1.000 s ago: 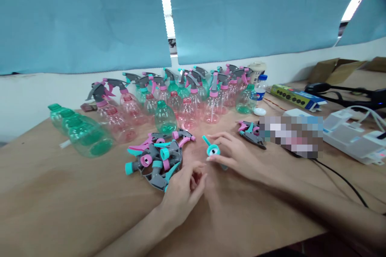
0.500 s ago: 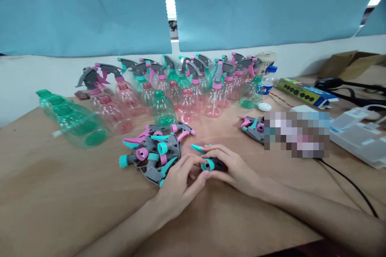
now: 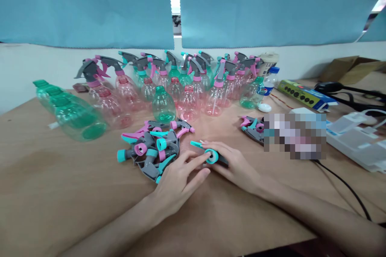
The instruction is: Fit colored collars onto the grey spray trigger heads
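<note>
My right hand [image 3: 239, 165] grips a trigger spray head [image 3: 215, 156] with a grey body and a turquoise collar and trigger. Its collar opening faces me, and the fingers hide much of the body. The index fingertip of my left hand [image 3: 175, 176] touches the collar's rim, while the thumb stands apart below it. Just left of my hands lies a pile of loose spray heads [image 3: 150, 165], grey with pink or turquoise parts. Behind the pile stand open bottles, among them a green bottle [image 3: 163, 107] and a pink bottle [image 3: 189, 106].
Several bottles with spray heads fitted [image 3: 217, 96] stand along the back. Overlapping green bottles [image 3: 80, 122] are at the left. On the right are more spray heads [image 3: 252, 130], a drink bottle [image 3: 267, 84], a yellow-blue box [image 3: 303, 94], a clear plastic organiser [image 3: 358, 140] and a black cable [image 3: 340, 184].
My left thumb has come away from the spray head, leaving the index finger at the collar. The collar has risen slightly and turned more toward me in my right hand.
</note>
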Available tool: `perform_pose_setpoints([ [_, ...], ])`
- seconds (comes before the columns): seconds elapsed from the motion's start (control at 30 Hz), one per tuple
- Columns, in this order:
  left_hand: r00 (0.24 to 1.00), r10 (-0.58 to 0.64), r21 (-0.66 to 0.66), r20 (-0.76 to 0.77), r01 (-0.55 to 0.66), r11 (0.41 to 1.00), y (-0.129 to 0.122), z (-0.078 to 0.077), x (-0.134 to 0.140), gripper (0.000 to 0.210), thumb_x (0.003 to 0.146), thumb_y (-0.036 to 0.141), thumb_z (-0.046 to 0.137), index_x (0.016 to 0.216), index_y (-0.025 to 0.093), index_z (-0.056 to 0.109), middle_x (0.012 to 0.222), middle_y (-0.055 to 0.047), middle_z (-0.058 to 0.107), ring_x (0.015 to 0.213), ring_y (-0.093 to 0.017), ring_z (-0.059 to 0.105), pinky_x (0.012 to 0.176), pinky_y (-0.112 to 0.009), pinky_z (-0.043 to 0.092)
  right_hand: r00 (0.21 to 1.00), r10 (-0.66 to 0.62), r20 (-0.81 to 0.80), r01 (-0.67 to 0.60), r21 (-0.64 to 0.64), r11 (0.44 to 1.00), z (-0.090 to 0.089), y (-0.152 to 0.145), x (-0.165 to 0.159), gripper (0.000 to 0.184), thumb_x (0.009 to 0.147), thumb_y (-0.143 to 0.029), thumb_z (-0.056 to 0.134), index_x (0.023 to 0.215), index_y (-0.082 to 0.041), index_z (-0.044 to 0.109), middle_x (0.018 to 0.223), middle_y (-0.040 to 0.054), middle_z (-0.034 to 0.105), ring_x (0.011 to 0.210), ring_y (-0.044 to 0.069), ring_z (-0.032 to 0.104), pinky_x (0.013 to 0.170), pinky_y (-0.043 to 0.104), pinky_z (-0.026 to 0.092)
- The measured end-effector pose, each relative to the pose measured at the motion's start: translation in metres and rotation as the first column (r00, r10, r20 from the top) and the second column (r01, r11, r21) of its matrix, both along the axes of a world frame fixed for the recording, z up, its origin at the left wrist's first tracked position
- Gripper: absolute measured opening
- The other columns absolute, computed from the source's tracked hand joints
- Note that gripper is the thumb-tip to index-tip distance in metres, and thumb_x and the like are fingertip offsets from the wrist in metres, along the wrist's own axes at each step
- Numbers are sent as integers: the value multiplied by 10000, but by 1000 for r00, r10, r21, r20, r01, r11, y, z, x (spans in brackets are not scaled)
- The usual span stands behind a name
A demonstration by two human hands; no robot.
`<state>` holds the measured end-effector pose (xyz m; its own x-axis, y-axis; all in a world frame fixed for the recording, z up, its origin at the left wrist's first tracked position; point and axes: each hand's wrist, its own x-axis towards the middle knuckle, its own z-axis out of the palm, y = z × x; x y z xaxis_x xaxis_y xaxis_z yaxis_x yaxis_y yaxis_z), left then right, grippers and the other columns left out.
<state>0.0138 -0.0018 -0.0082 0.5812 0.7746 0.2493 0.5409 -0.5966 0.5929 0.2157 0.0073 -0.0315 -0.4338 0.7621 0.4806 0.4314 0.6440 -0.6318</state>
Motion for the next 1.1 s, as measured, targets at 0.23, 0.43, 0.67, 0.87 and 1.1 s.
perform_pose_setpoints([
  [0.23, 999, -6, 3, -50, 6, 1000, 1, -1, 2, 354, 948, 322, 445, 1296, 263, 467, 981, -30, 548, 849, -161, 570, 769, -309, 480, 999, -18, -37, 18, -9, 1000, 0, 0, 0, 390, 861, -172, 562, 1242, -245, 518, 1249, 69, 604, 1186, 216, 543, 1004, 419, 455],
  [0.43, 1000, 0, 45, -14, 1, 999, 1, -2, 3, 309, 939, 243, 444, 1238, 232, 519, 882, -18, 530, 730, -134, 542, 672, -270, 473, 999, -4, -45, 4, 7, 1000, 0, 0, -1, 322, 873, -222, 569, 1194, -247, 548, 1251, 65, 607, 1184, 213, 549, 1002, 412, 458],
  [0.67, 990, -62, -16, 124, 65, 998, -3, -3, 3, 240, 892, 226, 521, 1129, 206, 555, 956, -24, 487, 666, -85, 527, 601, -210, 485, 999, 26, -32, -27, -34, 999, -1, -4, -5, 324, 868, -214, 585, 1190, -247, 567, 1282, 60, 589, 1211, 203, 528, 1025, 405, 443],
  [0.87, 997, -72, 78, 28, 70, 995, -2, -4, 2, 241, 881, 199, 513, 1117, 226, 555, 1009, -39, 507, 723, -108, 557, 659, -246, 503, 997, 61, -46, -63, -49, 997, 2, -5, -4, 325, 865, -232, 595, 1190, -232, 572, 1279, 60, 595, 1202, 188, 538, 1019, 358, 450],
  [1.1, 999, 27, 169, -36, -20, 985, -3, -3, 5, 309, 892, 209, 484, 1196, 229, 538, 865, -15, 538, 612, -105, 521, 544, -225, 456, 999, 10, -50, -14, -83, 996, 4, -3, -3, 292, 855, -240, 606, 1147, -231, 589, 1224, 62, 629, 1147, 197, 581, 977, 362, 479],
])
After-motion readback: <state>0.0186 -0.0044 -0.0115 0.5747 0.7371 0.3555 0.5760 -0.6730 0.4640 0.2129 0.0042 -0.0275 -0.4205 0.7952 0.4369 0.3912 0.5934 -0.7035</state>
